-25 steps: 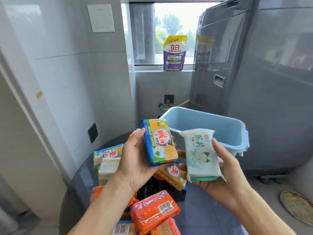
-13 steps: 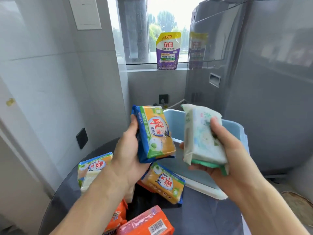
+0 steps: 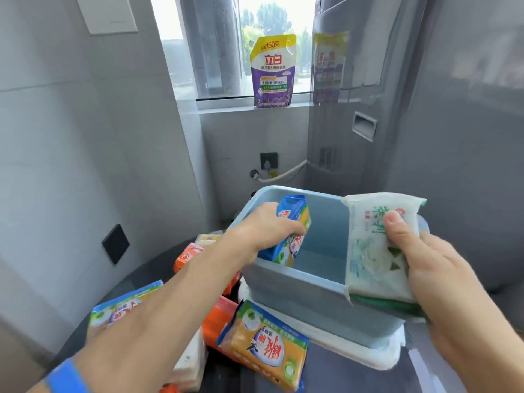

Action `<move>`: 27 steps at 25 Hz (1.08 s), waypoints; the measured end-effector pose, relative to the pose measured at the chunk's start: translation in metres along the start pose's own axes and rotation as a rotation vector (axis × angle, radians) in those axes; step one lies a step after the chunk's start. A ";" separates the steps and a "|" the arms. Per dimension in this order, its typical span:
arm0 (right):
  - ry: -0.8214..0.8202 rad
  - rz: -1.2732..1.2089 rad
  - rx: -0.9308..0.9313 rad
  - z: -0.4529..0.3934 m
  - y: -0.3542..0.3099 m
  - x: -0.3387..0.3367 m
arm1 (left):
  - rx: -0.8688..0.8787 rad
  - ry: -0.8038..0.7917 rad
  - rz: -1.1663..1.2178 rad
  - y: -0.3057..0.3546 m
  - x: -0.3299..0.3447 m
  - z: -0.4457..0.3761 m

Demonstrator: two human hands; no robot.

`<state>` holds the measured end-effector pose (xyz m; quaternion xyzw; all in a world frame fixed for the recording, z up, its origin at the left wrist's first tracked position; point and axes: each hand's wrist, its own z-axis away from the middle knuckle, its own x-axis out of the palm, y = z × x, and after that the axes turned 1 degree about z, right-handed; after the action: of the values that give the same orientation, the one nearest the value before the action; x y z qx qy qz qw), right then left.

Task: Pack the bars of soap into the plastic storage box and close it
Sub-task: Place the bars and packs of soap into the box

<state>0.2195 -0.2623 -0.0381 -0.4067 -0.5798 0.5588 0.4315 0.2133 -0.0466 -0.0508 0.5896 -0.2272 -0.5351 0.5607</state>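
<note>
Purple detergent pouch upright on windowsill, beside grey appliance

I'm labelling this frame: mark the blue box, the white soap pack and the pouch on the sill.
Blue box (image 3: 306, 293), head view, near outer wall.
White soap pack (image 3: 368, 251), head view, front face.
Pouch (image 3: 273, 72), head view, middle of the label.

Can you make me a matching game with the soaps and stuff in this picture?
Things:
1. blue-and-yellow soap
2. white soap
3. purple bag
4. orange soap

Places:
A. on the windowsill
B. in the right hand, over the box's rim
C. on the table, left of the box
D. in the left hand, going into the box

Pairs: 1-D, 2-B, 3-A, 4-C
</note>
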 end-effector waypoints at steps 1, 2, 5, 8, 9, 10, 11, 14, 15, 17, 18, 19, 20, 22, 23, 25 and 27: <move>0.017 -0.001 0.031 -0.005 0.004 0.000 | -0.019 0.016 -0.033 -0.006 0.000 -0.001; 0.057 0.005 0.063 -0.007 0.006 0.000 | -0.029 0.020 -0.057 -0.012 -0.001 0.000; 0.081 0.040 0.073 -0.009 0.013 0.003 | -0.060 0.035 -0.133 -0.023 -0.005 0.012; -0.011 0.120 0.022 -0.002 0.010 0.006 | -0.100 0.079 -0.149 -0.029 -0.005 0.020; -0.027 0.198 0.028 -0.004 0.012 0.008 | -0.112 0.096 -0.185 -0.030 -0.004 0.020; -0.038 0.308 0.047 -0.007 0.014 0.011 | -0.104 0.115 -0.277 -0.030 -0.003 0.019; -0.061 0.428 0.067 -0.010 0.018 0.014 | -0.079 0.144 -0.416 -0.029 -0.001 0.017; -0.103 0.629 0.109 -0.015 0.031 0.018 | 0.019 0.240 -0.788 -0.024 0.007 0.008; -0.105 0.648 0.114 -0.015 0.035 0.017 | 0.029 0.236 -0.869 -0.023 0.009 0.005; -0.101 0.698 0.111 -0.015 0.038 0.015 | 0.018 0.191 -1.013 -0.022 0.017 0.000; -0.098 0.740 0.105 -0.016 0.039 0.015 | 0.015 0.174 -1.061 -0.023 0.020 -0.003; -0.100 0.784 0.099 -0.018 0.040 0.015 | 0.013 0.170 -1.089 -0.023 0.022 -0.006; -0.105 0.819 0.098 -0.018 0.040 0.016 | 0.017 0.170 -1.111 -0.023 0.022 -0.008; -0.113 0.862 0.093 -0.019 0.039 0.016 | 0.040 0.155 -1.211 -0.020 0.023 -0.013; -0.119 0.880 0.088 -0.020 0.039 0.017 | 0.059 0.161 -1.312 -0.017 0.024 -0.014; -0.126 0.901 0.080 -0.019 0.039 0.017 | 0.136 0.229 -1.569 -0.013 0.029 -0.014; -0.144 0.918 0.078 -0.017 0.040 0.018 | 0.217 0.251 -1.642 -0.011 0.028 -0.014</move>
<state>0.2304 -0.2384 -0.0769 -0.5648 -0.3469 0.7401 0.1134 0.2308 -0.0623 -0.0744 0.6734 0.2884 -0.6792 -0.0459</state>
